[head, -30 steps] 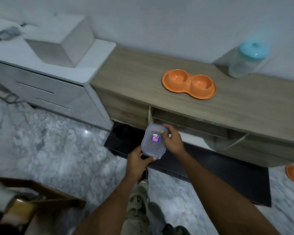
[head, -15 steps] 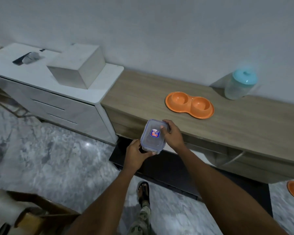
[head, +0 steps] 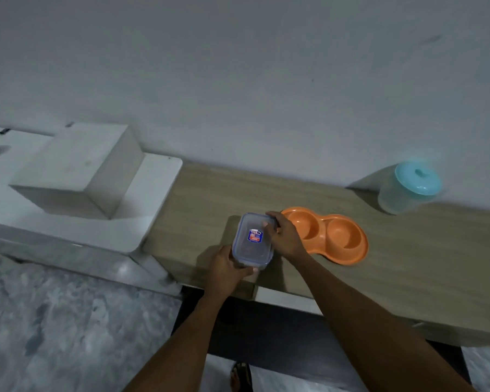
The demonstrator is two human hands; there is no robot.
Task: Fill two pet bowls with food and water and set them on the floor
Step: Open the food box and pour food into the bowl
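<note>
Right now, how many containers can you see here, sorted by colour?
Orange: 1, the double pet bowl
Clear: 1, the lidded box, gripped by the left hand and right hand
Teal-lidded: 1, the jug
Total: 3

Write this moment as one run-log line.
left hand + right hand: holding lidded container | double bowl: empty, on counter

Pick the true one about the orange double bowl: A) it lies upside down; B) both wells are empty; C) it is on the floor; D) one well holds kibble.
B: both wells of the orange double bowl show bare plastic, upright on the wooden counter.
</note>
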